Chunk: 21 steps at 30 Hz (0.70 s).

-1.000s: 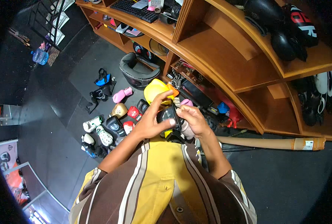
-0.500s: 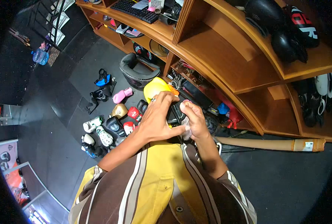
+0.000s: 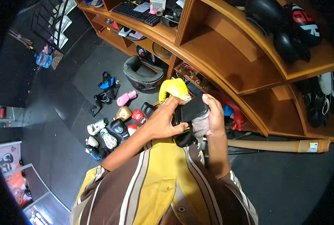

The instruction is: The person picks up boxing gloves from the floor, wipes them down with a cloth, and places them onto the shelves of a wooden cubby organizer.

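Observation:
Between my hands is a boxing glove (image 3: 174, 88), its yellow, rounded end pointing away from me. A broad black cuff or strap (image 3: 193, 110) with a little yellow trim lies nearer my shirt. My left hand (image 3: 166, 119) grips the black part from the left, thumb stretched across it. On the other side, my right hand (image 3: 214, 117) holds a crumpled grey cloth (image 3: 201, 125) against the cuff, its thumb on the black edge. The fingers beneath the glove are hidden.
Several boxing gloves (image 3: 108, 138) lie on the dark floor to the left, near a black padded ring-shaped thing (image 3: 142, 77). A curved wooden shelf unit (image 3: 219, 41) holds black gloves (image 3: 290, 45). A long cardboard tube (image 3: 264, 144) lies at the right.
The glove has shifted right and turned in my hands, so its black cuff now shows broadly. My right hand has moved right and up, and more of the grey cloth shows.

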Available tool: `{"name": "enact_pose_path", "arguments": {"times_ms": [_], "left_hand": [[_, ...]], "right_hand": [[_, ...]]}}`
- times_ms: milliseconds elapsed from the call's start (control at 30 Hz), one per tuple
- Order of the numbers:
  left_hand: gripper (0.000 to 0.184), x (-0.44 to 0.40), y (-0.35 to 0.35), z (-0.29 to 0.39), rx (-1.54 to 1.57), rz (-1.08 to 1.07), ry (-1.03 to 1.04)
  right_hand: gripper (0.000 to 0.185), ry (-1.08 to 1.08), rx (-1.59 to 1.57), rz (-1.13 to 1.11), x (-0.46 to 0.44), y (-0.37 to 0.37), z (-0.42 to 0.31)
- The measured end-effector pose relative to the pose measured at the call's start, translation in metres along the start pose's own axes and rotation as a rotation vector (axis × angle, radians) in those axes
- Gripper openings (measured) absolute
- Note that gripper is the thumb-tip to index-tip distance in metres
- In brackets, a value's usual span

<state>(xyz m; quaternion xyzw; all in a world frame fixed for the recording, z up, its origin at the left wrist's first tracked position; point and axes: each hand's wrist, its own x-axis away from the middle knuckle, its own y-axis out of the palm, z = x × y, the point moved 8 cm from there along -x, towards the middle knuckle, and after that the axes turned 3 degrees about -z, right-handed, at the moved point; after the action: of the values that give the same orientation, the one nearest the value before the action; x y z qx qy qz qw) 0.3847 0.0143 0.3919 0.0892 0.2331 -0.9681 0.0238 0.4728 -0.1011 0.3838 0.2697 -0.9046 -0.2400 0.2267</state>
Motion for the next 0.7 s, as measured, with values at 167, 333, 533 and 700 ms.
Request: {"name": "enact_pose_path", "arguments": {"times_ms": [167,333,533,700], "left_hand": [[0.074,0.003,0.016,-0.003,0.021,-0.091,-0.067],[0.066,0.007,0.023,-0.012,0.157,-0.173,-0.111],[0.073,0.015,0.002,0.01,0.048,-0.138,-0.04],[0.074,0.018,0.005,0.013,-0.073,-0.122,0.044]], "right_hand": [[0.015,-0.004,0.088,-0.114,-0.001,0.03,-0.027],[0.019,0.002,0.148,-0.258,-0.017,0.035,-0.051],[0.019,-0.005,-0.033,-0.148,-0.026,0.004,-0.055],[0.025,-0.037,0.065,-0.263,-0.011,0.023,-0.062]]}}
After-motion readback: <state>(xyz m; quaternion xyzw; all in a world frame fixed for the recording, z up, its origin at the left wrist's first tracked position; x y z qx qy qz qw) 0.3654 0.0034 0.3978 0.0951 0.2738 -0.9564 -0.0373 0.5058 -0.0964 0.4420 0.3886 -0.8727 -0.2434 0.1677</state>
